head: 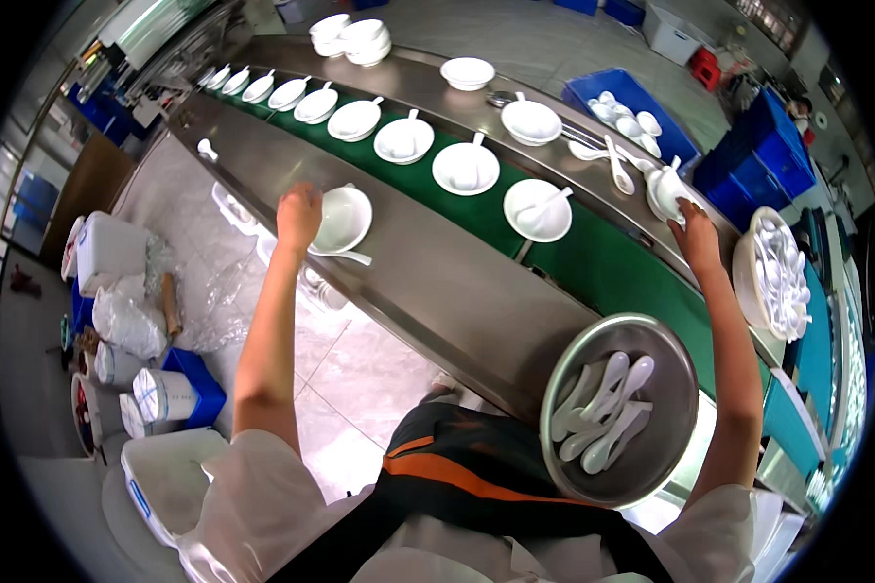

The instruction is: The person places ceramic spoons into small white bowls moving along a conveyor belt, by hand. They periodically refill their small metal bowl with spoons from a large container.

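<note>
My left hand (300, 215) is at the left rim of a white bowl (344, 218) on the near steel ledge; whether its fingers grip the rim is hard to tell. A white spoon (354, 256) lies beside that bowl. My right hand (693, 226) reaches over the far ledge and touches white spoons (669, 191) piled there; its grip is unclear. Between the ledges, a green conveyor belt (598, 255) carries a row of white bowls, each with a spoon, the nearest bowl (538, 211) among them. A steel basin (623, 484) with several white spoons stands near my body.
A white tub (749, 280) full of spoons stands at the right. Stacked bowls (364, 42) and single bowls (468, 73) rest on the far ledge. Beyond it are a blue crate (590, 86) of white ware and stacked blue crates (762, 157). Boxes and plastic bags lie on the left floor.
</note>
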The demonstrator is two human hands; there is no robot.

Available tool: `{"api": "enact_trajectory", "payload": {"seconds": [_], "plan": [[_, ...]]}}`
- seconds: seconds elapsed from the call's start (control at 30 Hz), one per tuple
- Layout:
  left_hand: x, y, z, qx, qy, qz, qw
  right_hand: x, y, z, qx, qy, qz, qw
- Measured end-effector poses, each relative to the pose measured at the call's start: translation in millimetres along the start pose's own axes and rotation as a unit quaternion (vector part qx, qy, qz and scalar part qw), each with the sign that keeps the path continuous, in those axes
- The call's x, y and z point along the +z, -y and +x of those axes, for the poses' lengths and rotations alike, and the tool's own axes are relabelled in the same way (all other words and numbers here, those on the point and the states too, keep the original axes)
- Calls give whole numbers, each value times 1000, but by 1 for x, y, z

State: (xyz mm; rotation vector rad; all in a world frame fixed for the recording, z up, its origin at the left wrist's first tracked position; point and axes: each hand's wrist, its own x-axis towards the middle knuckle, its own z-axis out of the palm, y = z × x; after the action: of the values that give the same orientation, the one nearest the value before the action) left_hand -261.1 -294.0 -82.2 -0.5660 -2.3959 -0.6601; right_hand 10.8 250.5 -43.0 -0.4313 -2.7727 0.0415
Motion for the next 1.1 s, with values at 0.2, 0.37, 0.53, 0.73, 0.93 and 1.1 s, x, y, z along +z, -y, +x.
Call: {"api": "enact_trajectory", "payload": {"seconds": [0.2,0.37,0.53,0.73,0.93,1.1], "plan": [[-10,24,16,-88,380,-32,920,42,18,38,34,63,-172,983],[-22,-13,39,88,332,71,936,43,-48,69,272,-59,151,949],[-13,-37,71,146,244,3,959,55,-25,107,423,-115,678,590],[46,-244,61,10,415,-375,829,-34,8,29,294,-102,743,593],[98,-428,-6,76,617,-325,713,-79,-31,-132,293,-101,474,824],[139,-556,-85,126,671,-326,654,-88,-79,-249,261,-195,10,945]]}}
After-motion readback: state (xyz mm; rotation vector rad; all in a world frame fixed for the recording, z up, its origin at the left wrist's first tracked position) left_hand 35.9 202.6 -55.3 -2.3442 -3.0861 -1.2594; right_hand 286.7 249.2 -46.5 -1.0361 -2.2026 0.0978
